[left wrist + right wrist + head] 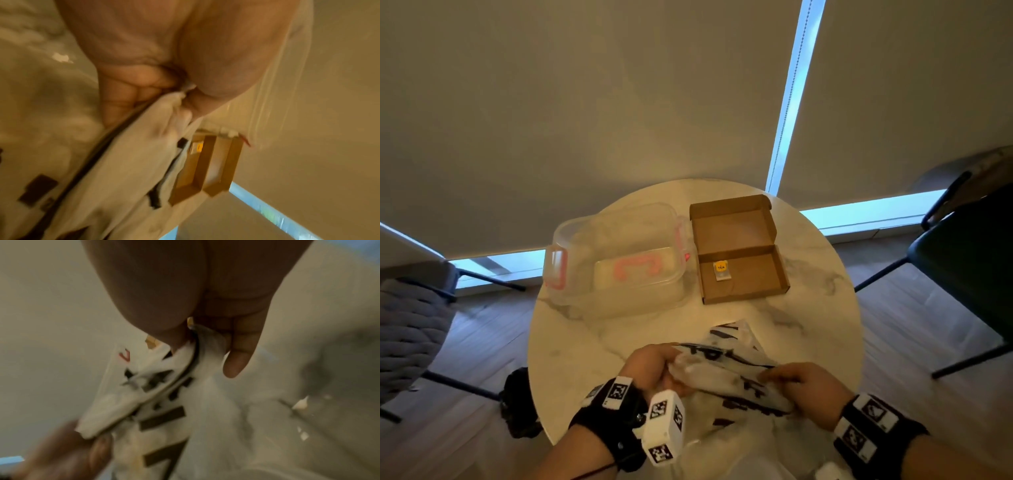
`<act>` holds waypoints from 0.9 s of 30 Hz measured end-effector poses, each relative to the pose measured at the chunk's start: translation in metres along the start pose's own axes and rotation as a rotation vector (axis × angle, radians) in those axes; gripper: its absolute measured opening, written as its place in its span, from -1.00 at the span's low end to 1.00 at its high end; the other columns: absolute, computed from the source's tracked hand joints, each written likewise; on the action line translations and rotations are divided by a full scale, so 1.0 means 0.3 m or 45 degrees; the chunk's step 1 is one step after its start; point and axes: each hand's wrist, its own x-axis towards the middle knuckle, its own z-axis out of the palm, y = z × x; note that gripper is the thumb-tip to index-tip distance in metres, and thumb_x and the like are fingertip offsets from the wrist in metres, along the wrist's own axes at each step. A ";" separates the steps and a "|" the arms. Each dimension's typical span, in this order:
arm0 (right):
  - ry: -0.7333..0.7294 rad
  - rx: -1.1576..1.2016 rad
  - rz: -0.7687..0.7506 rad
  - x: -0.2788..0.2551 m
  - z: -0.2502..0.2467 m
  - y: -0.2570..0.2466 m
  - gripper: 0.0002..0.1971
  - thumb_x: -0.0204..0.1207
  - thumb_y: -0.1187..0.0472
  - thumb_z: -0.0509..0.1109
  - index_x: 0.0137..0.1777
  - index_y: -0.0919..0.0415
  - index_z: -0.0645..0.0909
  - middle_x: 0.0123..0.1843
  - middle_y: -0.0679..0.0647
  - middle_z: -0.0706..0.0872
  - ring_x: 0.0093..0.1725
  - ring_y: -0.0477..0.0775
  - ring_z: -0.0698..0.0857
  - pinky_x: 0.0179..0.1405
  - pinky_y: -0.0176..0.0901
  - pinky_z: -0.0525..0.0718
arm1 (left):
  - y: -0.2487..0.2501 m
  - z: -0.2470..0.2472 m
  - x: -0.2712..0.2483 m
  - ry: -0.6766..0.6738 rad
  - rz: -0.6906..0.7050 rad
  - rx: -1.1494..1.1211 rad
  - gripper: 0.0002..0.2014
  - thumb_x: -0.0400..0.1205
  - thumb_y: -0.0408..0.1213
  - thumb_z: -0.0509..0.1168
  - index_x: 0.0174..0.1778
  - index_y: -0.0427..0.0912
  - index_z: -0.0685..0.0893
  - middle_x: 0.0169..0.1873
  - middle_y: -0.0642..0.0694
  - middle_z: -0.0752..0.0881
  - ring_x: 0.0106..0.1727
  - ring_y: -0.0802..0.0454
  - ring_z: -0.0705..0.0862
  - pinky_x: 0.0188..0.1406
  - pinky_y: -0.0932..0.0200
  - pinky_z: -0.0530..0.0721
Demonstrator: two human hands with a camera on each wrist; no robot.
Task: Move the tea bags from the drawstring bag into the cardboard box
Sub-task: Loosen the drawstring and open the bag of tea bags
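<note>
A white drawstring bag (726, 373) with dark lettering lies at the near side of the round table. My left hand (650, 368) pinches the left end of its rim, and my right hand (796, 383) pinches the right end. The wrist views show the same bag (131, 162) (144, 394) stretched between the fingers (127, 91) (238, 353). The open cardboard box (739, 250) sits at the far right of the table with one yellow-labelled tea bag (721, 270) in its near compartment. The bag's contents are hidden.
A clear plastic container (616, 257) with pink latches stands left of the box. The marble table (571, 342) has dark chairs at its left (410, 329) and right (962, 260). Window blinds hang behind.
</note>
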 end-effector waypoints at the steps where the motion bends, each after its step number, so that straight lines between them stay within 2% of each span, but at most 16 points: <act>1: 0.000 -0.148 -0.005 0.012 0.001 0.003 -0.58 0.66 0.30 0.24 0.14 -0.22 0.82 0.22 -0.15 0.72 -0.09 -0.11 0.77 -0.18 -0.38 0.70 | -0.006 0.025 -0.002 -0.040 -0.017 0.027 -0.71 0.55 -0.46 0.27 0.07 -0.57 0.75 0.18 -0.58 0.72 0.16 -0.43 0.70 0.41 -0.38 0.58; 3: 0.030 -0.473 -0.058 0.035 -0.003 -0.003 -0.65 0.62 0.14 0.34 0.28 -0.32 0.69 0.31 -0.23 0.57 0.17 -0.08 0.71 0.09 -0.36 0.65 | -0.023 0.070 0.000 -0.027 0.053 0.174 -0.72 0.59 -0.34 0.35 0.12 -0.45 0.78 0.07 -0.49 0.78 0.01 -0.37 0.76 0.13 -0.24 0.75; 5: 0.080 -0.718 -0.216 0.041 -0.014 -0.026 -0.70 0.57 -0.03 0.44 0.27 -0.38 0.67 0.42 -0.26 0.41 0.43 -0.10 0.51 0.38 -0.28 0.48 | -0.033 0.083 0.029 0.100 0.242 0.449 -0.61 0.43 -0.28 0.50 0.17 -0.27 0.71 -0.07 -0.40 0.79 -0.15 -0.27 0.76 -0.12 -0.10 0.75; 7: 0.108 -0.757 -0.447 0.040 -0.017 -0.063 -0.77 0.53 -0.14 0.47 0.17 -0.40 0.72 0.56 -0.37 0.19 0.57 -0.22 0.20 0.59 -0.24 0.28 | -0.040 0.082 0.051 0.074 0.351 0.790 -0.41 0.18 -0.28 0.53 0.17 0.02 0.64 -0.06 -0.40 0.79 -0.21 -0.30 0.73 -0.14 -0.14 0.72; 8: 0.084 -0.793 -0.538 0.048 -0.010 -0.083 -0.76 0.52 -0.17 0.48 0.17 -0.39 0.73 0.63 -0.36 0.13 0.61 -0.21 0.12 0.64 -0.20 0.23 | -0.042 0.080 0.062 0.006 0.375 0.909 -0.38 0.14 -0.29 0.51 0.14 0.17 0.61 -0.02 -0.41 0.79 -0.20 -0.37 0.74 -0.12 -0.21 0.74; 9: 0.049 -0.872 -0.581 0.064 0.005 -0.102 -0.71 0.49 -0.19 0.48 0.22 -0.36 0.72 0.69 -0.30 0.11 0.65 -0.14 0.14 0.66 -0.13 0.24 | -0.045 0.073 0.079 -0.058 0.408 0.991 -0.38 0.16 -0.28 0.50 0.12 0.27 0.58 -0.02 -0.39 0.79 -0.18 -0.43 0.74 -0.09 -0.27 0.76; 11: 0.002 -1.014 -0.499 0.106 0.042 -0.134 -0.57 0.47 -0.14 0.50 0.36 -0.25 0.66 0.67 -0.11 0.29 0.58 0.06 0.39 0.55 -0.06 0.44 | -0.041 0.073 0.068 -0.131 0.504 1.093 -0.41 0.27 -0.26 0.48 0.16 0.31 0.52 -0.09 -0.26 0.73 -0.24 -0.29 0.70 -0.15 -0.16 0.74; 13: 0.050 -1.022 -0.349 0.141 0.062 -0.151 -0.60 0.53 0.02 0.45 0.38 -0.09 0.63 0.44 0.03 0.57 0.38 0.14 0.60 0.32 -0.08 0.57 | -0.038 0.065 0.048 -0.114 0.616 1.202 -0.38 0.28 -0.22 0.47 0.24 0.18 0.44 -0.01 -0.14 0.65 -0.23 -0.03 0.65 -0.30 0.10 0.68; 15: 0.132 -0.922 -0.324 0.161 0.073 -0.146 -0.76 0.59 0.18 0.34 0.23 0.03 0.63 0.21 0.09 0.67 0.21 0.17 0.66 0.11 -0.12 0.56 | -0.037 0.043 0.027 0.036 0.725 1.372 -0.42 0.25 -0.16 0.41 0.19 0.10 0.39 0.04 -0.06 0.60 -0.24 0.04 0.62 -0.42 0.28 0.55; 17: 0.174 -0.785 -0.353 0.165 0.080 -0.126 -0.84 0.57 0.29 0.27 -0.03 -0.01 0.57 -0.04 0.02 0.62 0.02 0.16 0.64 -0.06 -0.14 0.50 | -0.054 0.003 0.012 0.177 0.937 1.543 -0.60 0.35 -0.35 0.31 0.02 0.09 0.39 0.00 0.00 0.56 -0.20 0.01 0.61 -0.35 0.26 0.52; 19: 0.210 -0.658 -0.382 0.167 0.090 -0.109 -0.69 0.50 0.38 0.26 -0.25 -0.13 0.52 -0.12 -0.01 0.59 -0.06 0.14 0.62 -0.04 -0.06 0.58 | -0.078 -0.042 0.013 0.159 1.130 1.599 -0.65 0.33 -0.52 0.17 -0.17 0.08 0.42 0.03 0.04 0.55 -0.06 0.00 0.61 -0.09 0.14 0.61; 20: 0.229 -0.594 -0.383 0.165 0.094 -0.105 -0.61 0.47 0.41 0.27 -0.33 -0.19 0.53 -0.11 -0.02 0.62 -0.04 0.14 0.63 0.04 -0.04 0.61 | -0.086 -0.057 0.012 0.140 1.172 1.618 -0.70 0.33 -0.48 0.14 -0.26 0.07 0.44 0.07 0.05 0.57 -0.02 -0.01 0.62 -0.02 0.08 0.63; 22: 0.269 -0.417 -0.346 0.164 0.100 -0.109 -0.55 0.50 0.40 0.29 -0.38 -0.24 0.63 -0.07 -0.07 0.66 0.03 0.07 0.66 0.13 -0.10 0.60 | -0.092 -0.063 0.007 0.159 1.157 1.731 -0.80 0.39 -0.34 0.12 -0.33 0.07 0.56 0.18 0.06 0.60 0.03 -0.03 0.66 0.02 0.11 0.64; 24: 0.290 -0.343 -0.319 0.175 0.110 -0.109 -0.70 0.55 0.25 0.39 -0.29 -0.21 0.71 -0.07 -0.16 0.63 0.00 -0.06 0.64 0.07 -0.19 0.56 | -0.101 -0.060 0.017 0.297 1.105 1.870 -0.77 0.53 -0.16 0.15 -0.12 0.07 0.74 0.27 0.04 0.59 0.15 -0.07 0.66 0.13 0.13 0.63; 25: 0.296 -0.407 -0.322 0.182 0.117 -0.105 -0.80 0.53 0.16 0.46 -0.23 -0.21 0.71 -0.07 -0.18 0.59 -0.04 -0.09 0.61 0.01 -0.26 0.52 | -0.108 -0.054 0.026 0.381 1.011 1.965 -0.71 0.58 0.00 0.17 0.07 0.09 0.75 0.29 0.02 0.57 0.20 -0.10 0.64 0.19 0.10 0.62; 27: 0.279 -0.612 -0.299 0.192 0.132 -0.088 -0.86 0.50 0.10 0.50 -0.11 -0.23 0.67 -0.02 -0.11 0.49 -0.07 -0.04 0.57 -0.03 -0.32 0.48 | -0.121 -0.039 0.039 0.488 0.789 2.082 -0.48 0.56 0.28 0.20 0.37 0.13 0.62 0.32 -0.02 0.51 0.26 -0.16 0.62 0.26 0.02 0.63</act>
